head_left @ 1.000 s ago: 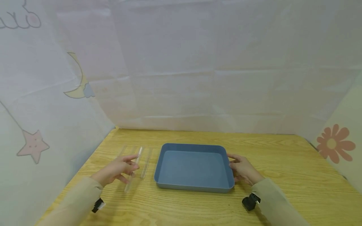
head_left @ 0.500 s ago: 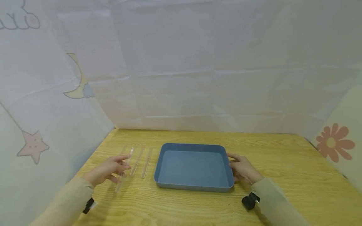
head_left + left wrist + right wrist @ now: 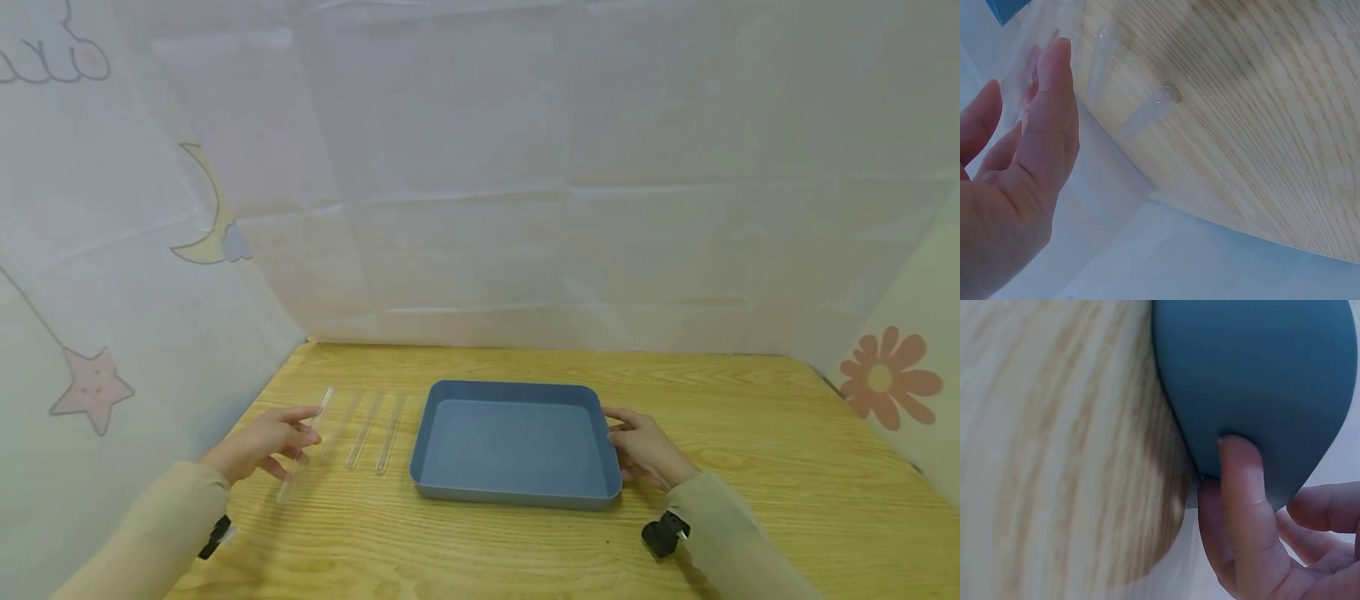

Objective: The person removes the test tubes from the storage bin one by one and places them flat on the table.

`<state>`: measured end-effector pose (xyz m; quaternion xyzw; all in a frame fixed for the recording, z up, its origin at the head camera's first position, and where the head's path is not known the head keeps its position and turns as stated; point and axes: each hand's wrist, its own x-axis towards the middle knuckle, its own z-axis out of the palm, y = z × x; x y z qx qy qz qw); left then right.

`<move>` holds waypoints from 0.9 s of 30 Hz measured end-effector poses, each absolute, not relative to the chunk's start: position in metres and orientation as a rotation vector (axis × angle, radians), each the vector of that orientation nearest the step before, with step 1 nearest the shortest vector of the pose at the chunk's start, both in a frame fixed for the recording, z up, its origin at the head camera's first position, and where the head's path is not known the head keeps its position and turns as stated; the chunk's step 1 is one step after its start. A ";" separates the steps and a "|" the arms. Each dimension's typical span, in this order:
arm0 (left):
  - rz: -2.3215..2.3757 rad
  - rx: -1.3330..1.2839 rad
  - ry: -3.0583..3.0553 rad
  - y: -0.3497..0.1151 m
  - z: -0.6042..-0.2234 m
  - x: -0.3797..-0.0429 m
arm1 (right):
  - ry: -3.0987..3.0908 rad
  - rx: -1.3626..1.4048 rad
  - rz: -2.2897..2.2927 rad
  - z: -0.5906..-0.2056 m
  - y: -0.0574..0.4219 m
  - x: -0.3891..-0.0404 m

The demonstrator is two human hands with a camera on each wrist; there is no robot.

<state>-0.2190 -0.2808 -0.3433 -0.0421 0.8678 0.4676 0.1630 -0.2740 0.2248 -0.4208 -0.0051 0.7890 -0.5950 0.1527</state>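
A clear test tube [image 3: 288, 489] slants in my left hand [image 3: 262, 442], pinched between thumb and fingers at the left of the table. To its right, three similar tubes lie side by side: a faint one [image 3: 339, 429], a middle one [image 3: 365, 429] and one nearest the tray [image 3: 391, 433]. In the left wrist view the held tube is partly hidden behind the fingers. My right hand [image 3: 648, 450] touches the right side of a blue-grey rectangular tray [image 3: 517, 450]. Its fingertips rest against the tray's outer wall [image 3: 1254, 375] in the right wrist view.
The wooden table [image 3: 720, 408] carries the tray near its middle. A pale printed cloth [image 3: 465, 250] hangs behind the table and along its sides. A small black wrist camera [image 3: 663, 535] sits at the right sleeve.
My left hand has moved left with the tube, past the other tubes on the table. The right hand and the tray have stayed in place.
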 end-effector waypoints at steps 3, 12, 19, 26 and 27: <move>1.316 -0.121 2.488 -0.283 -0.344 -0.219 | 2.251 -0.012 -1.717 -0.420 0.224 -0.273; 1.246 -0.119 2.551 -0.289 -0.344 -0.225 | 2.231 -0.013 -1.728 -0.421 0.224 -0.274; 1.211 -0.153 2.590 -0.296 -0.346 -0.230 | 2.226 -0.010 -1.739 -0.419 0.224 -0.273; 1.187 -0.203 2.623 -0.303 -0.348 -0.236 | 2.230 -0.014 -1.735 -0.418 0.223 -0.272; 1.183 -0.212 2.627 -0.303 -0.349 -0.237 | 2.228 -0.011 -1.736 -0.418 0.223 -0.271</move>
